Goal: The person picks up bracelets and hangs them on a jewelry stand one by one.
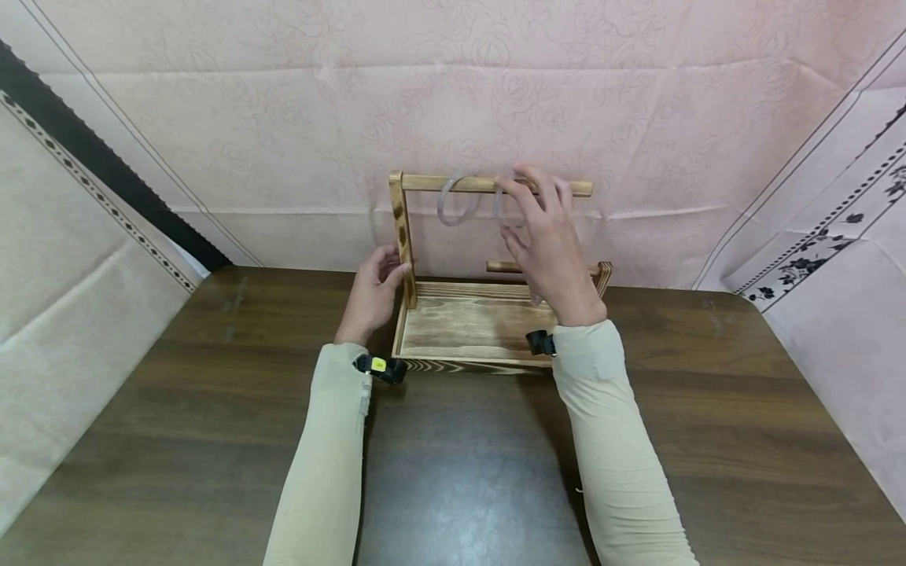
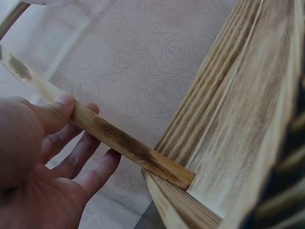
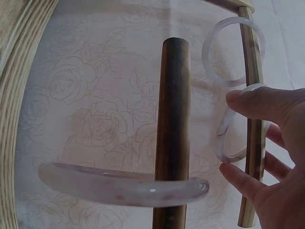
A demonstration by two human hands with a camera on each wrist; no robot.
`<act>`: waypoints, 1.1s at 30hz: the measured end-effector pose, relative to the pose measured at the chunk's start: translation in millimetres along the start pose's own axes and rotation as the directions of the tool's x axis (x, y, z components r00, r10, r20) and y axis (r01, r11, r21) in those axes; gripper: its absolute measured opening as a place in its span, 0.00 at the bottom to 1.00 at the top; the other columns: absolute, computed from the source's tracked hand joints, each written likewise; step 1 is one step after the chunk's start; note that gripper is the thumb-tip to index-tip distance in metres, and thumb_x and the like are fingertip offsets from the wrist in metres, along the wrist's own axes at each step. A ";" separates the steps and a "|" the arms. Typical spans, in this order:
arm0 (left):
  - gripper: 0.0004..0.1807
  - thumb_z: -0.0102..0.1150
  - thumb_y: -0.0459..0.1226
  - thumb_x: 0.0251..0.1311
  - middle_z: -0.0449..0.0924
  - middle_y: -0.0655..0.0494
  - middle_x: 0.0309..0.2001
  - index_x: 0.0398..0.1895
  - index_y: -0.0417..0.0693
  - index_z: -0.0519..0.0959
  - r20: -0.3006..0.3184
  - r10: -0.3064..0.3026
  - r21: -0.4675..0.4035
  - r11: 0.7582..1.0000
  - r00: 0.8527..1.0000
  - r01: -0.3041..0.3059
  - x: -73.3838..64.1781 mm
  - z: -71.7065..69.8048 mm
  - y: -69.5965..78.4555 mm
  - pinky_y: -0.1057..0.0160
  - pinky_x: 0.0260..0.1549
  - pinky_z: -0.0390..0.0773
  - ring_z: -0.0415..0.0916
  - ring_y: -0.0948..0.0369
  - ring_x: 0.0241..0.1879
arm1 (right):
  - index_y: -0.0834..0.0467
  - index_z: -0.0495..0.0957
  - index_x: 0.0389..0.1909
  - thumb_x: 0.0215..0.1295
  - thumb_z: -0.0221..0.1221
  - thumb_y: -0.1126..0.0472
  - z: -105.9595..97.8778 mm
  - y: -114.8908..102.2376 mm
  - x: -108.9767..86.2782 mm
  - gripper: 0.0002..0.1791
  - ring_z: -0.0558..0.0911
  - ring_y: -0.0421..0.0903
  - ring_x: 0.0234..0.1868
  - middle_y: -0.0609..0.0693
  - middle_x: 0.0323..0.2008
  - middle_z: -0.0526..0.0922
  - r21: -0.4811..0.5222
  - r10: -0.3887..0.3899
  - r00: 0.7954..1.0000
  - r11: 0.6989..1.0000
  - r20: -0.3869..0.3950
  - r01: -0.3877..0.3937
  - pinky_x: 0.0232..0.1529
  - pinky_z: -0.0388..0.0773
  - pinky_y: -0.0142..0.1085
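A wooden rack with a tray base [image 1: 467, 322] stands at the back of the table. Its tall left post [image 1: 402, 228] is between the thumb and fingers of my left hand [image 1: 375, 291]. From that post an upper bar [image 1: 425, 183] runs to the right. My right hand [image 1: 552, 248] grips a pale translucent bangle [image 3: 221, 138] that is around this bar. To its left a second bangle [image 3: 206, 57] hangs on the same bar. Around the lower bar [image 3: 172, 109] is a third bangle [image 3: 124, 189], in the right wrist view, partly hidden by my hand in the head view.
The brown wooden table [image 1: 212, 409] reaches forward to a wall covered in pink patterned cloth [image 1: 318, 118]. A short right post [image 1: 603, 275] carries the lower bar. Each wrist wears a small black camera band [image 1: 382, 367].
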State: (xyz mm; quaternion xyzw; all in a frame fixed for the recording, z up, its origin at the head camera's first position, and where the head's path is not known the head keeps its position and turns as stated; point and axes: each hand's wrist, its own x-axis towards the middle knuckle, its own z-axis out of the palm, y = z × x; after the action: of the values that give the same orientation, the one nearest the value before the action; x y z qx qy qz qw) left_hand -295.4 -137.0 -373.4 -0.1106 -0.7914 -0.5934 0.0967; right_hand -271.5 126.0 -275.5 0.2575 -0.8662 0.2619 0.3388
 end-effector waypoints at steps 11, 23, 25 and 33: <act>0.18 0.54 0.35 0.75 0.79 0.42 0.61 0.64 0.39 0.72 -0.006 -0.004 0.001 1.000 1.000 0.004 1.5 0.6 -1.7 0.51 0.65 0.75 0.76 0.49 0.63 | 0.53 0.72 0.69 0.63 0.68 0.70 0.6 -1.2 -0.6 0.33 0.60 0.58 0.71 0.55 0.73 0.64 0.000 0.002 1.000 1.000 0.009 -0.002 0.64 0.74 0.49; 0.19 0.53 0.35 0.75 0.78 0.41 0.61 0.65 0.38 0.71 -0.003 -0.004 -0.001 1.000 1.000 0.004 0.6 -0.3 -0.5 0.51 0.66 0.75 0.76 0.49 0.63 | 0.54 0.71 0.69 0.63 0.68 0.69 1.3 -1.8 -0.4 0.33 0.60 0.58 0.70 0.56 0.73 0.64 -0.005 -0.003 1.000 1.000 0.016 0.003 0.65 0.73 0.49; 0.19 0.53 0.35 0.75 0.78 0.41 0.61 0.65 0.38 0.71 -0.004 -0.005 0.003 1.000 1.000 0.005 0.6 -0.2 -0.3 0.51 0.66 0.75 0.76 0.49 0.63 | 0.54 0.71 0.69 0.63 0.68 0.69 1.3 -1.5 -0.3 0.33 0.60 0.58 0.71 0.56 0.73 0.64 -0.005 -0.003 1.000 1.000 0.014 0.003 0.65 0.73 0.49; 0.19 0.53 0.35 0.75 0.78 0.41 0.62 0.65 0.39 0.71 0.000 0.003 0.003 1.000 1.000 -0.003 0.7 -0.5 -0.9 0.51 0.66 0.74 0.76 0.49 0.63 | 0.53 0.71 0.70 0.64 0.68 0.68 1.5 -1.0 -0.5 0.33 0.60 0.57 0.71 0.55 0.74 0.64 -0.008 0.009 1.000 1.000 0.021 -0.009 0.64 0.73 0.49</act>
State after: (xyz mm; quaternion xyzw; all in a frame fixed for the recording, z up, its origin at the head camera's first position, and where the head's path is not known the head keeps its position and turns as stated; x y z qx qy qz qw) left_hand -296.3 -137.7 -374.0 -0.1119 -0.7922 -0.5919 0.0978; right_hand -271.3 124.5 -276.5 0.2551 -0.8717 0.2574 0.3297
